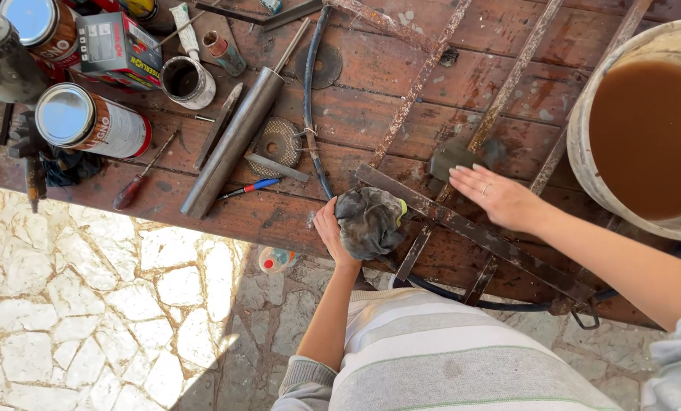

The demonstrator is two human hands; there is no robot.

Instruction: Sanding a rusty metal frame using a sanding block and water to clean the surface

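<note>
1. Clearly, I see the left hand [330, 232] closed round a grey rag [369, 221], fingers curled under the bundle, thumb side against its left edge.
2. My right hand [500, 196] lies flat and open on the rusty frame [470, 228], fingers spread and pointing toward ten o'clock, gripping nothing.
3. A small grey pad [453, 158] sits just past those fingertips at eleven o'clock, near them; I cannot tell if they touch it.
4. Rag and frame meet where the flat bar's near end comes out at the rag's two o'clock side; the rag covers that end.
5. To rub well, I judge the flat hand should keep pressing the frame down so it cannot slide on the table [401, 84], while the rag works along the bar in short strokes with a firm wad, not a loose fold.
6. Watch the bucket [584, 144] of brown liquid at three o'clock from the right hand: an elbow swing could jog it.
7. Cans [89, 122], a steel tube [234, 144] and a screwdriver [131, 190] lie well apart at nine to ten o'clock.
</note>
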